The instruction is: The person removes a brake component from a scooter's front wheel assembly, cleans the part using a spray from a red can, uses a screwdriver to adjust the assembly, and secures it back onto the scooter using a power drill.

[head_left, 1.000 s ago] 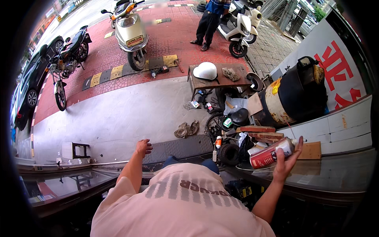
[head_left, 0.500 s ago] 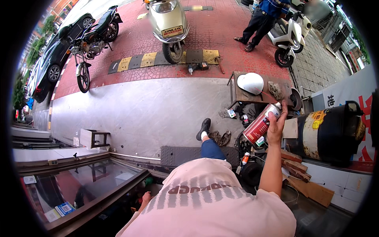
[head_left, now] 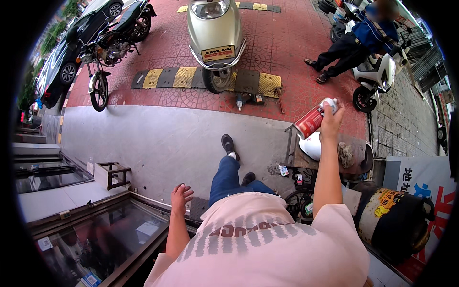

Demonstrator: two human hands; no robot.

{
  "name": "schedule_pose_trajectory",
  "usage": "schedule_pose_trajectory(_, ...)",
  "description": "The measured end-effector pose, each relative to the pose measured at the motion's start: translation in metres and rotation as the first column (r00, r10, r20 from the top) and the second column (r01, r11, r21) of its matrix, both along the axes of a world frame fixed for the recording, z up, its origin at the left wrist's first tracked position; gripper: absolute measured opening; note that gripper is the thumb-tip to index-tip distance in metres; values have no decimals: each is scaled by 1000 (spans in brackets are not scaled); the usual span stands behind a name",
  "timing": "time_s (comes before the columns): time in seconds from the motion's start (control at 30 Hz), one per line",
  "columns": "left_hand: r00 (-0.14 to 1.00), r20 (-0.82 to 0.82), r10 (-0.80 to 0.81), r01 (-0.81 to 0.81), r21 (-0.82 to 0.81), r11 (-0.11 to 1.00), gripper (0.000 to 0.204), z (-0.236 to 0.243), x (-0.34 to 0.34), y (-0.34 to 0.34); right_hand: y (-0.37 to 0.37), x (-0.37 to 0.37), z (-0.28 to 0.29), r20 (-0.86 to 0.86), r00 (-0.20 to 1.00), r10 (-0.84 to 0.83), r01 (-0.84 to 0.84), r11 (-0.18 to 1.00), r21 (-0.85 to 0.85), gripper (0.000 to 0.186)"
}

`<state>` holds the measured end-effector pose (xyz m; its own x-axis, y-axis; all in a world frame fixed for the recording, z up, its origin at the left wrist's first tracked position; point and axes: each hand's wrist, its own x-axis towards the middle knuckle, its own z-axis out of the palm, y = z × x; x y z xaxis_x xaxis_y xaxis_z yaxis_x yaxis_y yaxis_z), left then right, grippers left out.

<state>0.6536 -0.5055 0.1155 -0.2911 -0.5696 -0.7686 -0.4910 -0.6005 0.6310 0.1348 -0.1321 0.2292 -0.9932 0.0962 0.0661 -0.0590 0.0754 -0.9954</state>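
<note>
A red and white spray can (head_left: pixel 310 120) is held tilted in my right hand (head_left: pixel 332 119), its top pointing up to the right. The fingers wrap around its upper part, above a low bench. Partly behind the can and forearm, a white helmet (head_left: pixel 311 146) rests on the bench (head_left: pixel 359 142); a crumpled grey-brown rag (head_left: pixel 345 154) lies beside it. My left hand (head_left: pixel 181 197) hangs at my left side with its fingers loosely curled and apart, and I see nothing in it.
Ahead stands a silver scooter (head_left: pixel 215 38) at a yellow-black speed bump (head_left: pixel 158 79), with a power tool (head_left: pixel 240 101) on the paving nearby. A motorcycle (head_left: pixel 112 52) is parked left. At right are a person in blue (head_left: pixel 363 36), a white scooter (head_left: pixel 375 76) and a black drum (head_left: pixel 397 220).
I have stepped forward out of the doorway. The spray can has moved with my right hand to above the bench. My left hand has come forward into fuller view.
</note>
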Motion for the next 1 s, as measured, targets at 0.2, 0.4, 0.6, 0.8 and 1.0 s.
schedule_pose_trajectory(0.2,976,156,-154,146,64,987,43,-69,-163,-86,-88,-77,-47,37,999,29,-33,994,102,69)
schedule_pose_trajectory(0.4,906,93,-413,398,147,905,43,-101,-415,-132,-139,-150,-94,211,875,436,-469,657,590,75)
schedule_pose_trajectory(0.6,783,60,-619,618,39,785,49,-203,-615,-133,-186,-339,-247,236,965,-111,59,974,219,72)
schedule_pose_trajectory(0.8,909,-60,-412,390,-225,893,64,-414,-748,-134,-282,-460,-372,7,988,152,-148,947,287,71)
schedule_pose_trajectory(1.0,911,-297,-285,99,-514,852,53,-589,-842,-162,-315,-530,-516,-232,928,292,-259,952,163,75)
